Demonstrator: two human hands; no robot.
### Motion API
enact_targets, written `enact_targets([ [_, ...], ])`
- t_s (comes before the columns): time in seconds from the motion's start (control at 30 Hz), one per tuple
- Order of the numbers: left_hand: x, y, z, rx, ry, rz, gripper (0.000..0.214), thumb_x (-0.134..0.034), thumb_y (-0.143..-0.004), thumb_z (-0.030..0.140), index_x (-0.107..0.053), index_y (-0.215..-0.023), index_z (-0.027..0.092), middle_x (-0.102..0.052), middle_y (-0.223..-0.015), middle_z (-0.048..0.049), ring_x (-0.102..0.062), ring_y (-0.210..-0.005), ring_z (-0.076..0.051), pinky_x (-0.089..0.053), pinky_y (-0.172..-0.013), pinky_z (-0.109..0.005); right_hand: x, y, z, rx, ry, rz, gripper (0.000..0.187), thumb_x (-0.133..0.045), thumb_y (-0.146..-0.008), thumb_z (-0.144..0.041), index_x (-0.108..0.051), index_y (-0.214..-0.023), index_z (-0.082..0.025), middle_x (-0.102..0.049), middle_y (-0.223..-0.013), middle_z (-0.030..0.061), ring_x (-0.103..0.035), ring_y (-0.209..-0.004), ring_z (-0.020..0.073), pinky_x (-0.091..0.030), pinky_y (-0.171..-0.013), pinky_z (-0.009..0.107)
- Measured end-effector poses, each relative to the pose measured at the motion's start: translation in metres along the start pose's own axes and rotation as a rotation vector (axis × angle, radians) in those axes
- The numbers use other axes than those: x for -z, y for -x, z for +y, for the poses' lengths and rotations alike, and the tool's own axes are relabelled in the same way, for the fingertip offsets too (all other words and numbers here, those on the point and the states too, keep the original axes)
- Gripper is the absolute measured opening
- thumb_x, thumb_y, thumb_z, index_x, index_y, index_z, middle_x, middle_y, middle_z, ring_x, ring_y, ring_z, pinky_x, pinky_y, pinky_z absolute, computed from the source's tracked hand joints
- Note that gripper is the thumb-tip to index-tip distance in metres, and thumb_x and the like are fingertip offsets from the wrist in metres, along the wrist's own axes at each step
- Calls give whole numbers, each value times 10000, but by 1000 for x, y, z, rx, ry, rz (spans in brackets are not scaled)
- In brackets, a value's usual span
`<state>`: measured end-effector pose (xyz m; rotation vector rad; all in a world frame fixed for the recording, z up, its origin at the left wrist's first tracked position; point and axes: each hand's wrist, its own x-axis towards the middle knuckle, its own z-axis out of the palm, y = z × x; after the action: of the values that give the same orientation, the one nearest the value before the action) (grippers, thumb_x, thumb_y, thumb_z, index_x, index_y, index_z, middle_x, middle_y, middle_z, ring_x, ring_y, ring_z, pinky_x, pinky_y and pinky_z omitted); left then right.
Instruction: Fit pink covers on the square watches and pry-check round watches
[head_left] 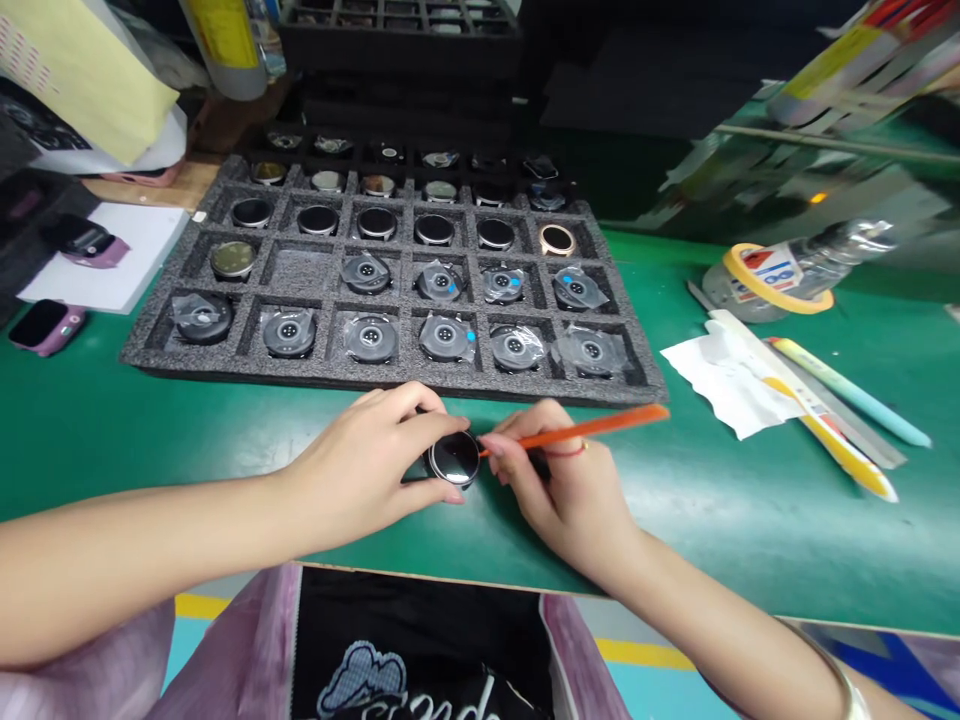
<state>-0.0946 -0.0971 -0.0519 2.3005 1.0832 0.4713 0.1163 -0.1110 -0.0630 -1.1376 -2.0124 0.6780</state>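
Note:
My left hand [367, 465] is closed around a round black watch body [454, 458], holding it on the green table [712, 520] near the front edge. My right hand [559, 490] pinches a thin orange stick [592, 428] like a pen, with its tip touching the right rim of the watch body. Just behind both hands lies a grey foam tray [300, 268] with several round watch bodies in its compartments; one compartment in the second row from the front is bare.
A water bottle [810, 265], a tape roll [780, 285], white paper [727, 380], pens and a ruler [840, 400] lie at the right. Pink square watches [46, 325] and a white sheet [112, 255] sit at the left. More black trays [397, 40] are stacked behind.

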Motion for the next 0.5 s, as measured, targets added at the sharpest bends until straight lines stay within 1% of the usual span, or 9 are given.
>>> enact_targets([
  [0.17,0,0,0,-2,0,-1,477,-753,-852,357,-621,-1276,183,-621,-1130,-70,-621,-1034,-233,-519,-929,-413,0,0,0,-16,-8,-27,282,-442,-1045,-371,-446,-796,-239,-570,-663,-15,-615,-568,138,-495,-540,252],
  [0.3,1,1,1,-7,0,4,477,-754,-848,381,-638,-1258,168,-619,-1126,-77,-619,-1032,-238,-516,-933,-421,-1,0,1,1,26,-4,241,-461,-1037,-322,-456,-812,-237,-555,-664,-23,-600,-551,133,-480,-529,246],
  [0.43,1,2,1,-4,7,3,485,-750,-850,388,-636,-1267,167,-620,-1119,-76,-620,-1024,-236,-518,-931,-417,-1,1,2,14,11,-31,230,-479,-1031,-296,-445,-810,-240,-558,-677,-24,-612,-571,135,-481,-543,243],
  [0.5,1,2,0,0,5,3,484,-751,-849,389,-638,-1265,171,-618,-1123,-75,-618,-1031,-238,-516,-938,-419,0,2,1,7,21,-16,217,-486,-1027,-280,-454,-816,-239,-556,-678,-24,-609,-571,134,-477,-544,242],
])
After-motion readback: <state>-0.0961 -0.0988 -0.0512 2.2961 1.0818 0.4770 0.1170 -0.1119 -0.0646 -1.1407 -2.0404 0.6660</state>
